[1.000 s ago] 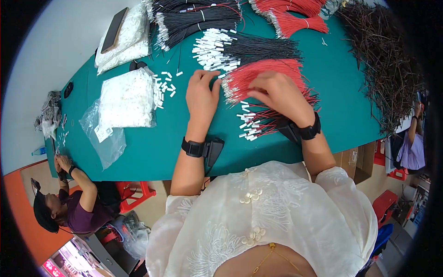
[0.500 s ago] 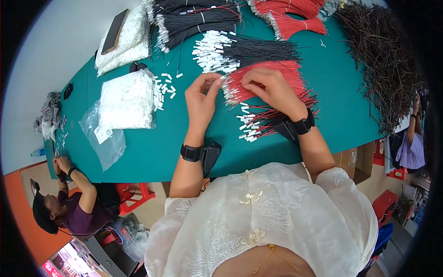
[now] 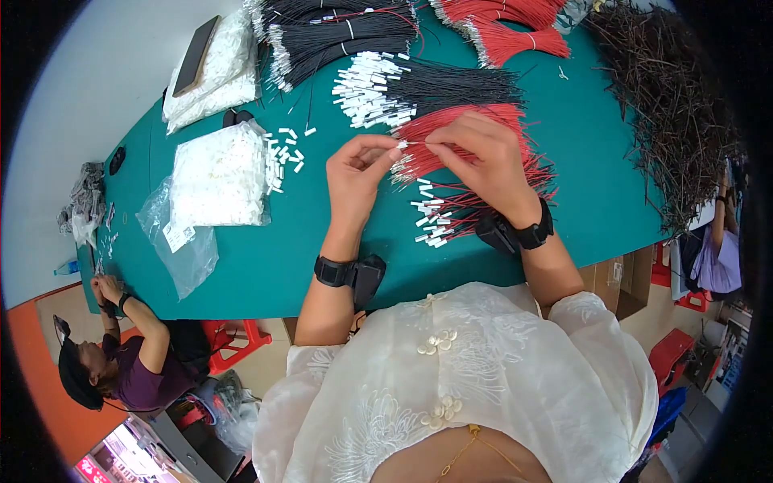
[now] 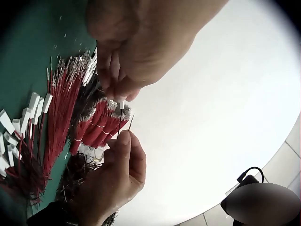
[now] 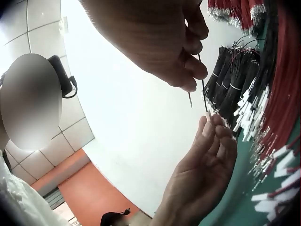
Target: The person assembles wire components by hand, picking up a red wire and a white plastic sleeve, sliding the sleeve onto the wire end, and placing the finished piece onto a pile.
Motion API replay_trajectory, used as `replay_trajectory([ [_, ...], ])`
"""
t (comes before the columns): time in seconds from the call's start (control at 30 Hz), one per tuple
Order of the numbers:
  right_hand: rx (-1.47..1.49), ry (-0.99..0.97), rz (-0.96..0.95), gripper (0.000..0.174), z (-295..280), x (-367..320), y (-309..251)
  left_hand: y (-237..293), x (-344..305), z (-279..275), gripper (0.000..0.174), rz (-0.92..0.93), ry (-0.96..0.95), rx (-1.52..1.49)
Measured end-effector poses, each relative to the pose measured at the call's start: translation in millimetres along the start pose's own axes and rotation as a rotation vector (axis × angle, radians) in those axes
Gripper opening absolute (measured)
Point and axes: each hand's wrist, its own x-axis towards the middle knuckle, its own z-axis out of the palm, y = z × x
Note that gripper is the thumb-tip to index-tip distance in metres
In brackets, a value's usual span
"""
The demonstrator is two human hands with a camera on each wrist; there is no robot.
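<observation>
Your left hand pinches a small white connector between thumb and fingertips, and your right hand pinches a thin wire, dark in both wrist views, whose end meets that connector in the gap between your hands. How far in the end sits is too small to tell. Another thin wire end sticks out past your right fingertips, apart from the connector. Under your hands lies a spread of red wires with bare metal tips toward your left. Just beyond them are black wires fitted with white connectors; on your body's side of your right hand, more red wires carry white connectors. To the left of your left hand lie loose white connectors, beside a clear bag of white pieces. Well to the right of your right hand, a heap of dark strands covers the table's end.
</observation>
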Motion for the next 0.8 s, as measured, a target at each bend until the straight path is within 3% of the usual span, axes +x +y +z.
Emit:
replay_trajectory([
  [0.8, -0.066, -0.031, 0.069, 0.012, 2.8, -2.7, 1.6, 1.6, -1.6, 2.5, 0.018, -0.037, 0.019, -0.11],
])
